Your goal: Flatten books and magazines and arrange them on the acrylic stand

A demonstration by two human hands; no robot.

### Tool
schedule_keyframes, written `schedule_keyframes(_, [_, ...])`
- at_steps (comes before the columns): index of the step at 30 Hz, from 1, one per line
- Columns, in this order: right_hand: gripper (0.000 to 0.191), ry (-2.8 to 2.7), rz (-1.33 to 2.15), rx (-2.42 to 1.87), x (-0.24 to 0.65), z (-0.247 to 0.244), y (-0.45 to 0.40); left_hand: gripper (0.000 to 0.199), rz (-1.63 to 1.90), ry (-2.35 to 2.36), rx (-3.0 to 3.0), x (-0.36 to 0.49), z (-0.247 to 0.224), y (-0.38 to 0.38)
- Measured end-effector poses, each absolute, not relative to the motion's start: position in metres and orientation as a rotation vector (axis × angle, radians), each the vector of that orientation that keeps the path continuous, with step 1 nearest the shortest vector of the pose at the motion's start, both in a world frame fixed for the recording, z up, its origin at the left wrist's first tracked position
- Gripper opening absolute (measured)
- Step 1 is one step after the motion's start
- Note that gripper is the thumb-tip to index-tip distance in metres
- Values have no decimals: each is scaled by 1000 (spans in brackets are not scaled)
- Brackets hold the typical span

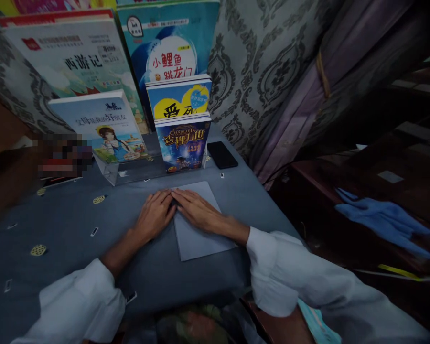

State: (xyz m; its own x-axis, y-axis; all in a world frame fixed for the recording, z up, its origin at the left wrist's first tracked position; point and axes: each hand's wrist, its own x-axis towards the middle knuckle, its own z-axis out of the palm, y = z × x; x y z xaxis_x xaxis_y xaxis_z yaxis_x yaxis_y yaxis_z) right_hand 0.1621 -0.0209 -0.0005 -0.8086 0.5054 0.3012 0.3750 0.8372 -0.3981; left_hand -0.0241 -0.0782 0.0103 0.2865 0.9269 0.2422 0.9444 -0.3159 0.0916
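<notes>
A pale sheet of paper (200,240), which looks folded, lies flat on the table in front of me. My left hand (156,214) rests along the paper's left edge, fingers extended and lying flat. Reaching across the paper from the right, my right hand (197,210) lies flat too, its fingertips meeting those of the left near the upper left corner. Both hands press down without gripping anything visible. The paper's upper left part is hidden under them.
Several children's books, including a dark blue one (182,145), stand upright in a clear acrylic holder (139,175). A black phone (222,155) lies to its right, on the blue-grey tablecloth (68,215). Beyond the table's right edge lies a blue cloth (383,217).
</notes>
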Motion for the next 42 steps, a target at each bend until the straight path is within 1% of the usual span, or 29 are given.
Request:
schedule_keyframes(10, [52,-2666,465,-685,166,-4,-13,34,-431,-1792,-2495,-25,12,-77])
schedule_keyframes(18, [54,-2621,463,-767,188,-8,-5,35,-414,-1820,-2492,-26,9,-77])
schedule_keyframes(25, [50,-2598,413,-883,212,-5,1,35,-414,-1810,-2488,-25,10,-78])
schedule_keyframes(32, [44,-2473,505,-959,226,-9,12,36,-430,-1789,-2491,-26,8,-79])
schedule_keyframes(38, [45,-2303,695,-974,230,-5,15,46,-389,-1763,-2561,-26,4,-77])
schedule_keyframes(42, [53,-2211,851,-957,232,-4,19,61,-290,-1683,-2669,-24,4,-72])
